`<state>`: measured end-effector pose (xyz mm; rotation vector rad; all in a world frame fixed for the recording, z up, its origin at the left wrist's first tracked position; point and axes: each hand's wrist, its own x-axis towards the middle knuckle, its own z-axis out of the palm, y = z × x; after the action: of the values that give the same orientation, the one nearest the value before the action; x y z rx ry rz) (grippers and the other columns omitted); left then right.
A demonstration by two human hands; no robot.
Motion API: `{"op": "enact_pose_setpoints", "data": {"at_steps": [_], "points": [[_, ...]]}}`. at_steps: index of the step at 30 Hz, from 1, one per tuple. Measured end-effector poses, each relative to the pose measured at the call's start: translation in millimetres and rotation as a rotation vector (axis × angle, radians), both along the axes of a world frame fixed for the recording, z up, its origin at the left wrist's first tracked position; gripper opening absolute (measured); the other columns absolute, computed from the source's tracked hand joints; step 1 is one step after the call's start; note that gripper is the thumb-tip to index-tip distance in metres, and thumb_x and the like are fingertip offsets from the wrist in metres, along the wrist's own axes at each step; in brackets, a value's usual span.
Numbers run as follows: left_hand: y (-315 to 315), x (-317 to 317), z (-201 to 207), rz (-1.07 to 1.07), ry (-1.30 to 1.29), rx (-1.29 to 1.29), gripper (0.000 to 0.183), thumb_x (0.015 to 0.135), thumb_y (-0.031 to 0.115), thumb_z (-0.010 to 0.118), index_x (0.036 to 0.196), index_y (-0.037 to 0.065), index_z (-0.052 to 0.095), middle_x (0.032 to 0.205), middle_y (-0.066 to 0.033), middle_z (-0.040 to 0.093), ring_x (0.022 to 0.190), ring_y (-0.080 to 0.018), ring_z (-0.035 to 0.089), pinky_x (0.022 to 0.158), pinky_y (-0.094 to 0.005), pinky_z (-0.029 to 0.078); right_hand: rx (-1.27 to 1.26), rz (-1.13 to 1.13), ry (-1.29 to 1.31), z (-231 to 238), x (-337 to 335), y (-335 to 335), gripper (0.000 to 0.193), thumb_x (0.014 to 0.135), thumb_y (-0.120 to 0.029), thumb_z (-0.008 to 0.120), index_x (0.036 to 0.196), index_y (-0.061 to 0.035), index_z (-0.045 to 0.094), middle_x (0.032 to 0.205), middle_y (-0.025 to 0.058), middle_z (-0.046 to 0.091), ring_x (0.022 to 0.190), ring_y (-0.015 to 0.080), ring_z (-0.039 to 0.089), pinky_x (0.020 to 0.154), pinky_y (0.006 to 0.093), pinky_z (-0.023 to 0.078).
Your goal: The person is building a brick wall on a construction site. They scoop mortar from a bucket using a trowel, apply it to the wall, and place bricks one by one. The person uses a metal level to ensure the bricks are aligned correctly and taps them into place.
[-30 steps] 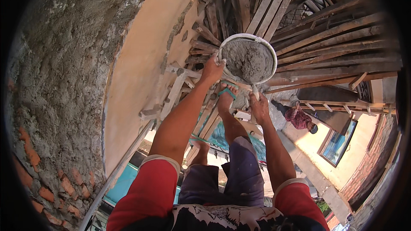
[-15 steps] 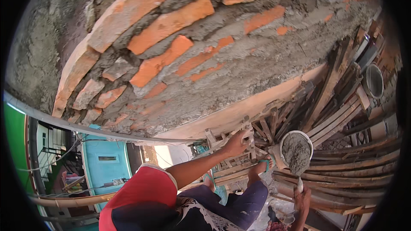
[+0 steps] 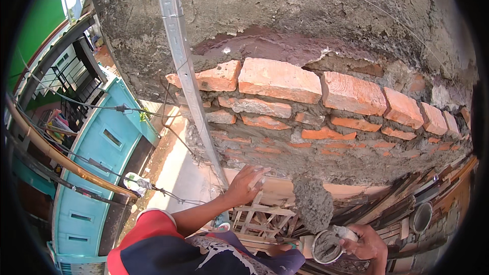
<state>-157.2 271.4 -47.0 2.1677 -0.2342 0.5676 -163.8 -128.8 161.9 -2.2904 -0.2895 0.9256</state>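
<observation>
2 hands in view, both the wearer's. Right hand: fingers closed round the pale handle of 1 trowel. Blade hidden under 1 thick lump of grey mortar, which hangs in front of the lower wall; can't tell if it touches. Under the handle: 1 round bucket, pale rim, some grey mortar inside. Can't tell whether the hand touches the rim.

Left hand: no load visible, fingers loosely bent, part open. Near the wall's lower face, just right of 1 slanted metal post. Wall contact: can't tell.

Further out: 1 brick wall, mortar smeared over its lower courses. Top course, right of the post: at least 6 orange bricks, curving off to the right. Below right: 1 second bucket, beside a stack of wooden planks, too many to count. Far left: 1 teal gate with 3 dark slots visible, 1 long tan pole crossing it, 1 green wall.
</observation>
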Motion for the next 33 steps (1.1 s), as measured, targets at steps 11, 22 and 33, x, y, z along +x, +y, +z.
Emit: {"op": "enact_pose_setpoints", "data": {"at_steps": [11, 22, 33], "points": [[170, -38, 130, 0.524, -0.537, -0.335, 0.033, 0.105, 0.01, 0.05, 0.133, -0.004, 0.058, 0.118, -0.0146, 0.061, 0.11, -0.0241, 0.06, 0.103, -0.0386, 0.046, 0.174, 0.298, -0.514, 155, 144, 232, 0.041, 0.1, -0.04, 0.068, 0.104, 0.0005, 0.066, 0.075, 0.0026, 0.06, 0.064, 0.0108, 0.059, 0.056, 0.0282, 0.048], [213, -7, 156, 0.402, -0.38, -0.307, 0.049, 0.11, 0.021, 0.046, 0.154, -0.001, 0.044, 0.158, -0.0205, 0.046, 0.149, -0.0319, 0.04, 0.124, -0.0427, 0.027, -0.335, 0.548, -1.502, 122, 179, 353, 0.042, 0.095, -0.043, 0.069, 0.122, -0.0123, 0.064, 0.098, 0.0109, 0.071, 0.092, 0.0354, 0.072, 0.077, 0.0486, 0.057], [226, -4, 163, 0.376, -0.401, -0.18, 0.049, 0.11, 0.03, 0.046, 0.15, 0.001, 0.051, 0.154, -0.0213, 0.05, 0.148, -0.0369, 0.041, 0.123, -0.0449, 0.029, -0.483, 0.386, -1.897, 102, 157, 284, 0.048, 0.084, -0.023, 0.08, 0.13, -0.0204, 0.063, 0.1, 0.0036, 0.059, 0.091, 0.0256, 0.061, 0.08, 0.0415, 0.053]]}}
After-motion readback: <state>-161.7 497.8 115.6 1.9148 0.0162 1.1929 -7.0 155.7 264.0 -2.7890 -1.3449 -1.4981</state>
